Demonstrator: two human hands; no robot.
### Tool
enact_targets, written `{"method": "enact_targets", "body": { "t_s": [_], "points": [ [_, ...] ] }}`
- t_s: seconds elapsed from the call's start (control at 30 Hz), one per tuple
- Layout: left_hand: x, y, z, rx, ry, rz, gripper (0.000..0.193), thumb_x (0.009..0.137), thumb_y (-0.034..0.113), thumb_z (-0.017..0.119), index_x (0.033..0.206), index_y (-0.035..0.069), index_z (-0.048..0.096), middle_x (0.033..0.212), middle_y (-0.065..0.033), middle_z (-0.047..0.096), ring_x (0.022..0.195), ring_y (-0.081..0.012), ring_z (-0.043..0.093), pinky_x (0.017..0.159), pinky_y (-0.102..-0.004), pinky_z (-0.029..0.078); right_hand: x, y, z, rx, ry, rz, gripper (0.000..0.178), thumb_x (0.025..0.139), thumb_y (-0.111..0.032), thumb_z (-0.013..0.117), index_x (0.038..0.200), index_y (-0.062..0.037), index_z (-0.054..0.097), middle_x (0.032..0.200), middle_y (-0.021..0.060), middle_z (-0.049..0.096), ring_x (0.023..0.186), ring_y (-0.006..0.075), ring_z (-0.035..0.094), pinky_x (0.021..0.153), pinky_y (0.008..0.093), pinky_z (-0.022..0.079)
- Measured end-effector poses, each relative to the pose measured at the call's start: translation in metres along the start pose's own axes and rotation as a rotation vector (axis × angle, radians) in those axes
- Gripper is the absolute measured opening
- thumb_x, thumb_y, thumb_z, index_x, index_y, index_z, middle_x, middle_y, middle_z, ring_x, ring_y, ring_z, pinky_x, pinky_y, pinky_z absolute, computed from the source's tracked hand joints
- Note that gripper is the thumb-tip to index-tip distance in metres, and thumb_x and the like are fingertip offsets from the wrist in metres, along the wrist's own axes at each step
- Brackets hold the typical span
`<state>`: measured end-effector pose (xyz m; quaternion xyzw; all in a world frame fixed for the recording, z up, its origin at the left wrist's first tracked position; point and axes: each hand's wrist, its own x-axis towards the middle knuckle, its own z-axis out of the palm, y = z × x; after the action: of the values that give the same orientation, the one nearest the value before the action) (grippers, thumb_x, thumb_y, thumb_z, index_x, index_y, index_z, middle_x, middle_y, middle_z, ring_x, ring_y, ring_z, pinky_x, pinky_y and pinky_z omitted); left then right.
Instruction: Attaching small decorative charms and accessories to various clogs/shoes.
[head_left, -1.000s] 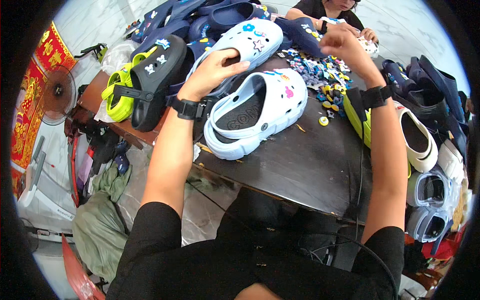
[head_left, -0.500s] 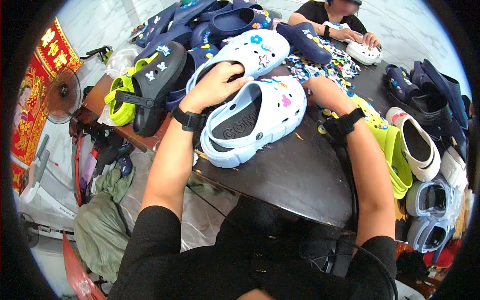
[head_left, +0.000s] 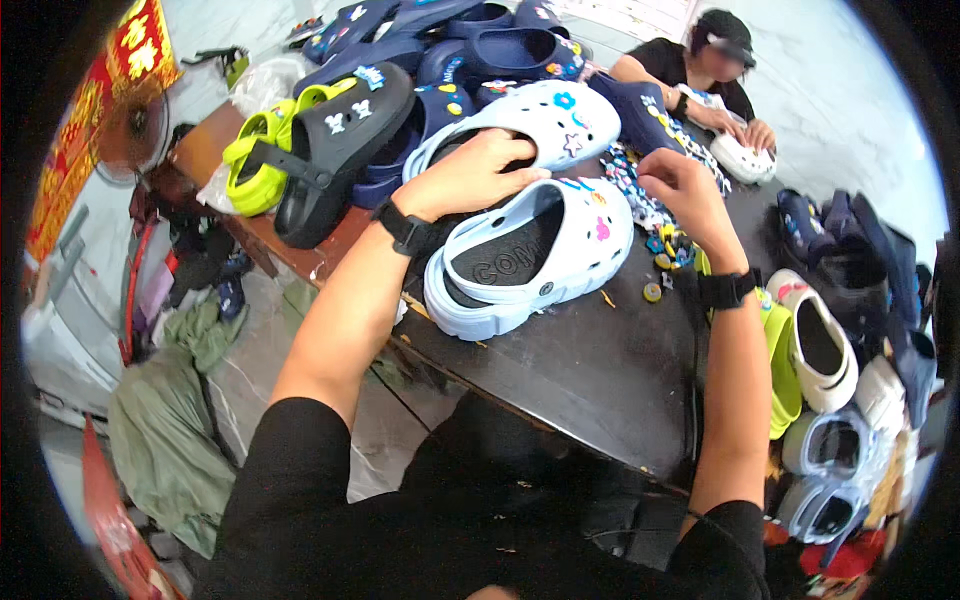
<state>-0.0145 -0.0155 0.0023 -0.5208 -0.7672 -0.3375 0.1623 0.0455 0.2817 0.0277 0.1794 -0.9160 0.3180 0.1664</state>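
Shifted right hand (head_left: 685,195) off near clog's (head_left: 570,252) toe since half a second ago; now over charms (head_left: 622,180) with fingers curled, can't tell if pinching anything. Got near clog sole-down on table (head_left: 590,370). Just behind, got left hand (head_left: 470,180) in far clog's (head_left: 560,122) opening with thumb spread, fingertips hidden. Leftward, see black clog (head_left: 345,150); farther back, heaped navy clogs (head_left: 505,50) and co-worker (head_left: 690,65) with hands on white clog (head_left: 745,160).

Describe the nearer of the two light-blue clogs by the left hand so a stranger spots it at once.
Find the dark table, then the left hand over it, holding a light-blue clog. The wanted clog lies beside that one, nearer the table's close edge. Its bright pink charm sets it apart from that neighbour, which carries a blue flower.
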Motion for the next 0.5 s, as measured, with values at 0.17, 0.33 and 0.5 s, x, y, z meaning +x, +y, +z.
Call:
{"method": "enact_targets", "body": {
  "t_s": [0.17, 0.33, 0.5],
  "points": [
    [0.003, -0.007, 0.005, -0.033, 0.003, 0.048, 0.03, 0.087, 0.024, 0.063, 0.089, -0.006, 0.062, 0.096, -0.024, 0.06, 0.097, -0.0364, 0.059, 0.087, -0.0421, 0.045, 0.022, -0.037, 0.013, 0.43, 0.082, -0.064, 0.011, 0.089, -0.009, 0.062, 0.095, 0.0005, 0.062, 0.082, 0.0013, 0.065, 0.079, 0.0083, 0.061, 0.072, 0.0234, 0.048],
    [-0.002, -0.013, 0.009, -0.047, 0.04, 0.019, 0.032, 0.087, 0.027, 0.063, 0.089, -0.004, 0.063, 0.097, -0.0241, 0.06, 0.098, -0.0367, 0.058, 0.087, -0.043, 0.044, 0.064, -0.066, 0.039, 0.094, 0.063, -0.223, 0.013, 0.084, -0.011, 0.067, 0.091, -0.0003, 0.065, 0.078, 0.0035, 0.065, 0.072, 0.0085, 0.058, 0.066, 0.0242, 0.046],
    [-0.002, -0.016, 0.012, -0.01, 0.036, 0.052, 0.031, 0.087, 0.026, 0.064, 0.087, -0.004, 0.059, 0.097, -0.022, 0.056, 0.096, -0.0364, 0.056, 0.085, -0.0447, 0.043, 0.086, -0.092, 0.051, -0.101, 0.074, -0.371, 0.013, 0.081, -0.011, 0.069, 0.087, 0.0001, 0.067, 0.075, 0.0084, 0.066, 0.069, 0.0135, 0.06, 0.065, 0.0267, 0.048]
  ]
}}
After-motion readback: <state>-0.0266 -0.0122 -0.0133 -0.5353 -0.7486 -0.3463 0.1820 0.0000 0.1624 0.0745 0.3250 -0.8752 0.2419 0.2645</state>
